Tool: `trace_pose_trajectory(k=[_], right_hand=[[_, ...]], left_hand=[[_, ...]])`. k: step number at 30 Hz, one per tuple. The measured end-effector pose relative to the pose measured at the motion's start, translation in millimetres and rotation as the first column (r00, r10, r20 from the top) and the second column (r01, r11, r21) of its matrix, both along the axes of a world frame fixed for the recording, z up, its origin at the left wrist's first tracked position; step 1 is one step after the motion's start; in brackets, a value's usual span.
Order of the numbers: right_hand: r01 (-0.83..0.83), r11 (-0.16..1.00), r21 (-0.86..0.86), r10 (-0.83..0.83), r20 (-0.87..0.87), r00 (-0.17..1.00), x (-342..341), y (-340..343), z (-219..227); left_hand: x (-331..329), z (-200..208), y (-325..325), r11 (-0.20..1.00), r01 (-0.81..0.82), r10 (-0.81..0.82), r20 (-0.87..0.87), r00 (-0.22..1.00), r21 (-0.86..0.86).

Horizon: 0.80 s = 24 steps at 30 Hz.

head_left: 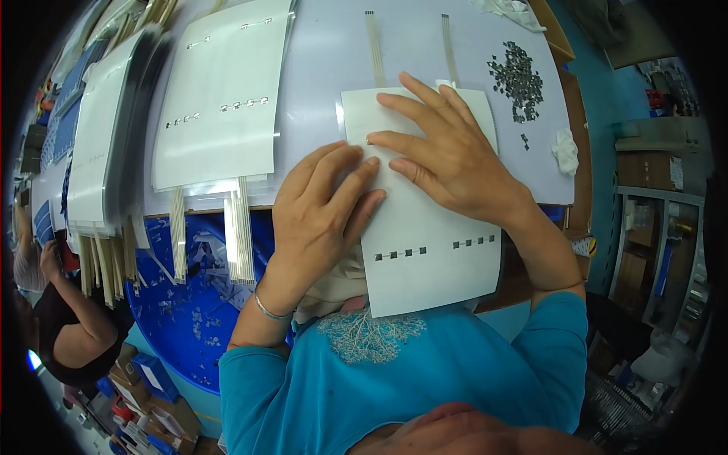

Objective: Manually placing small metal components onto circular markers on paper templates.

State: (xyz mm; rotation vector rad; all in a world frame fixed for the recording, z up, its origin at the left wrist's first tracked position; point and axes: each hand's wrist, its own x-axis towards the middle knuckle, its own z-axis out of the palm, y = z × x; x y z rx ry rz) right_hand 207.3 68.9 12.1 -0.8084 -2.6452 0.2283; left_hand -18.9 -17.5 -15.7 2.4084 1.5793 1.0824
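Note:
A white flexible sheet (432,280) lies in front of me, overhanging the table's near edge, with two ribbon tails (374,45) at its far end. Two rows of small dark square pieces (400,253) sit near its close end. My left hand (315,205) rests over the sheet's left edge, fingers bent and slightly apart. Across the upper half spreads my right hand (455,152), its fingers stretched out. One right fingertip touches the sheet near the left hand's fingers, at a tiny dark spot too small to name.
Loose dark squares (517,80) are heaped at the far right, near a crumpled white cloth (565,152). Leftward lie another sheet (220,144) and a stack of sheets (102,152) with ribbon tails. A blue bin (174,326) with scraps stands below; another person's arm (83,311) is far left.

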Motion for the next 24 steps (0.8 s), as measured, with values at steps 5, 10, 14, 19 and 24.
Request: trace_pose_trajectory(k=[5, 10, 14, 19, 24], right_hand=[[0.053, 0.991, 0.127, -0.041, -0.09, 0.995, 7, 6, 9], [0.194, 0.978, -0.08, -0.21, -0.356, 0.911, 65, -42, 32], [0.474, 0.816, -0.331, -0.572, -0.349, 0.742, 105, -109, 6], [0.319, 0.491, -0.811, -0.793, -0.265, 0.549, 121, -167, -27], [0.093, 0.404, -0.91, -0.834, -0.325, 0.447, 119, -172, -34]], left_hand=[[0, 0, 1, 0.999, -0.04, 0.04, -0.069, 0.997, 0.004], [5, 9, 2, 0.996, -0.081, 0.077, -0.129, 0.989, -0.025], [8, 13, 4, 0.995, -0.093, 0.096, -0.314, 0.945, 0.025], [4, 8, 7, 0.996, -0.087, 0.086, -0.35, 0.933, 0.014], [3, -9, -25, 0.996, -0.083, 0.084, 0.064, 0.994, -0.006]])
